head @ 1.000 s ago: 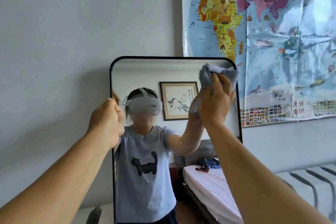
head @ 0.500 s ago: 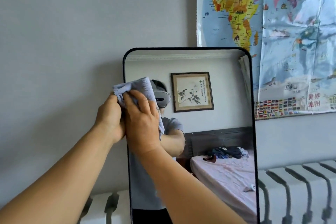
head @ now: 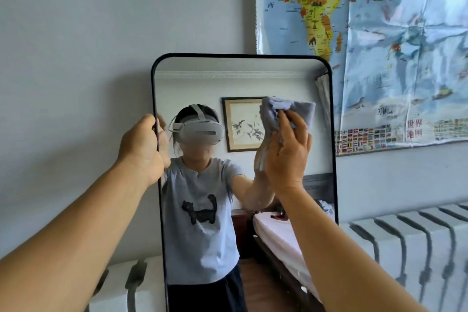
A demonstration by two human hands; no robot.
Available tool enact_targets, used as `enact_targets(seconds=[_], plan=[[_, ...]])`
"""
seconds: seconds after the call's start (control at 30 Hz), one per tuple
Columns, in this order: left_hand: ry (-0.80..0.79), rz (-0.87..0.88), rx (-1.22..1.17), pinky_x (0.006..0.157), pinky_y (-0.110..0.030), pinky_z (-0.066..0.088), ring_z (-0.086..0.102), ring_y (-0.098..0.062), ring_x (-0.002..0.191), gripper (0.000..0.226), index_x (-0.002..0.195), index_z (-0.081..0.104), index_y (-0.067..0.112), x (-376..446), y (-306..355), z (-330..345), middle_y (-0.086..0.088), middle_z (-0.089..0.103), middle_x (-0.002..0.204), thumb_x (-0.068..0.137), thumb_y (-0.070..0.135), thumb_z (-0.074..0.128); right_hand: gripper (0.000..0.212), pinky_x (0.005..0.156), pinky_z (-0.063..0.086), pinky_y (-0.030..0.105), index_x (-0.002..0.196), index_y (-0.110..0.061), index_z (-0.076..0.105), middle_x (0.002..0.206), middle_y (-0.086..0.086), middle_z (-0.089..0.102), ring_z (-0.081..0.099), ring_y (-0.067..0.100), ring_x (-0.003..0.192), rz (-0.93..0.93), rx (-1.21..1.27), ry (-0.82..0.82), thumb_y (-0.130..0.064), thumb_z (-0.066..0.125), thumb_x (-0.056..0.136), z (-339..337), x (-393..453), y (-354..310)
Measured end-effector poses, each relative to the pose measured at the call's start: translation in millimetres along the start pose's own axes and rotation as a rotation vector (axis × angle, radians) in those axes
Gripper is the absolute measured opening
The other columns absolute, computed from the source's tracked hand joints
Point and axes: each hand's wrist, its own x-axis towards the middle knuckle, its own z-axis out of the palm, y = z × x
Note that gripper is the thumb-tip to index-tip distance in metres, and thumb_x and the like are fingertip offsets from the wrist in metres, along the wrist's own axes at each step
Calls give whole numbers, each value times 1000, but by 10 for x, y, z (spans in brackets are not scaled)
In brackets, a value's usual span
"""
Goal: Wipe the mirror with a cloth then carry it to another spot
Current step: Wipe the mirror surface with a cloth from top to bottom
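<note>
**Cloth pressed to the mirror's upper right**

A tall mirror (head: 243, 185) with a thin black frame and rounded corners stands upright against a pale grey wall (head: 76, 58), in front of a white radiator (head: 417, 248) that runs along the bottom of the wall. The left hand (head: 141, 149) is closed around the mirror's left edge, about a third of the way down from the top, with the fingers wrapped over the frame. The right hand (head: 288, 152) is raised with the palm toward the glass and clamps a bunched grey-blue cloth (head: 286, 111) against the upper right part of the mirror; the fingers are pinched into the fabric, which sticks out above and to both sides of them. A colourful world map (head: 379, 45) hangs on the wall behind the mirror's top right corner. The glass reflects a person in a headset and light blue shirt, a framed picture and a bed with a pink cover.
</note>
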Motion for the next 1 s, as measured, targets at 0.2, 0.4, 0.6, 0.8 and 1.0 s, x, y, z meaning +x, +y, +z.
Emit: enact_targets(seconds=[0.2, 0.4, 0.6, 0.8, 1.0], plan=[[45, 22, 23, 49, -13, 22, 35, -5, 38, 36, 54, 35, 20, -45, -3, 63, 6, 39, 43, 88, 23, 45, 35, 104, 35, 37, 121, -11, 58, 130, 14, 46, 41, 32, 120, 168, -17, 117, -18, 46, 90, -439, 165, 539], [-50, -19, -15, 51, -16, 18, 36, -2, 49, 37, 57, 40, 23, -92, -8, -11, 12, 40, 57, 91, 37, 45, 31, 104, 35, 36, 122, -12, 58, 129, 14, 47, 40, 33, 119, 169, -40, 133, -10, 48, 92, -402, 122, 513], [-97, 1, 33, 49, -22, 12, 26, -8, 52, 32, 57, 42, 26, -100, -167, -234, 9, 32, 61, 87, 35, 46, 35, 97, 34, 36, 121, -12, 60, 124, 15, 49, 37, 24, 111, 57, -17, 18, -18, 44, 89, -101, -350, 70], [-147, 7, 166, 49, -25, 25, 29, -15, 49, 31, 63, 42, 21, -281, -448, -455, -1, 37, 59, 92, 29, 41, 35, 86, 47, 39, 117, -19, 63, 120, 5, 53, 43, 19, 101, -210, -24, -174, -25, 47, 86, 407, -985, -522], [-161, -75, 58, 80, -31, 54, 67, -19, 91, 37, 88, 66, 18, -507, -568, -646, -5, 73, 95, 96, 40, 37, 35, 83, 47, 41, 114, -19, 65, 117, 4, 61, 57, 27, 93, -224, 57, -270, -21, 54, 81, 724, -1399, -1006]])
